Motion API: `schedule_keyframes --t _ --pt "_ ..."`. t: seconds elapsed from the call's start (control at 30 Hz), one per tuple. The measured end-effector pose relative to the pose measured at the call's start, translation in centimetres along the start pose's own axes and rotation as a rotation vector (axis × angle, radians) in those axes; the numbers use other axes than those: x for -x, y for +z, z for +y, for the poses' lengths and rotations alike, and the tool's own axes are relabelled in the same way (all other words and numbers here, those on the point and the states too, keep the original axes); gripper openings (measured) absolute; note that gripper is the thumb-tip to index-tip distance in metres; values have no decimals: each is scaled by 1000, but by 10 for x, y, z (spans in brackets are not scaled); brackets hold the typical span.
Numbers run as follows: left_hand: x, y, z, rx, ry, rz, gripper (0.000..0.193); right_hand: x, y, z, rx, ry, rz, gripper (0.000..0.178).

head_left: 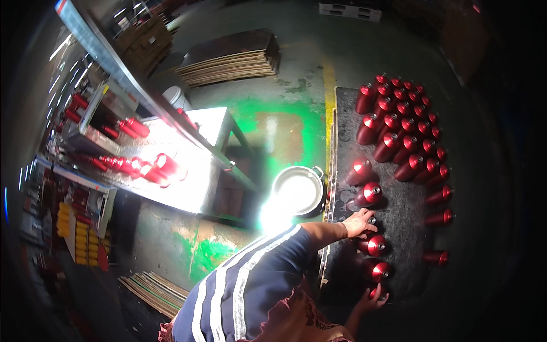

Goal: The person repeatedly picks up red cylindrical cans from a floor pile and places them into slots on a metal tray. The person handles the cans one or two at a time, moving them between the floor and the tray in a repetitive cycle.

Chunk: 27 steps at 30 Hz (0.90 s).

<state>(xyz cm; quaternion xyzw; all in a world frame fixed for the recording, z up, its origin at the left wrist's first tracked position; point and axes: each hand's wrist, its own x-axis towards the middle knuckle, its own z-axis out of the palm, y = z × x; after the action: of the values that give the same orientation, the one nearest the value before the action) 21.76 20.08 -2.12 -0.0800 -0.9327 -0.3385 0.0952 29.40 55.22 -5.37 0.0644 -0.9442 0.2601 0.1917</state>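
My left hand point(360, 223) is closed over the top of a red metal bottle point(371, 220), whose small silver neck shows beside the fingers. Lower in the view, my right hand point(373, 298) has its fingers curled round another red bottle point(378, 293). Between the two hands stand a red bottle point(373, 245) and, below it, one more red bottle point(378, 270). All of them are on a dark board point(401, 228) to my right. My left arm is in a dark blue sleeve with white stripes. Both held bottles are partly hidden by the fingers.
Several rows of red bottles point(401, 119) crowd the board's far end. A white basin point(299, 191) is beside its left edge. To the left, a brightly lit workbench point(194, 188) carries more bottles. Stacked boards point(233, 60) lie on the floor beyond.
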Motion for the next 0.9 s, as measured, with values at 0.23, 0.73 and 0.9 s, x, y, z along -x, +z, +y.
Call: schedule_keyframes --t 0.23,0.73,0.9 --pt "119 -74 51 135 -149 75 51 13 -71 14 -147 -26 -61 42" --pt "297 -261 55 1085 -470 550 56 -10 -104 -206 -1412 373 -499 49" --pt "288 -280 -31 1702 -390 589 53 -37 -15 -294 -1810 579 -734 50"
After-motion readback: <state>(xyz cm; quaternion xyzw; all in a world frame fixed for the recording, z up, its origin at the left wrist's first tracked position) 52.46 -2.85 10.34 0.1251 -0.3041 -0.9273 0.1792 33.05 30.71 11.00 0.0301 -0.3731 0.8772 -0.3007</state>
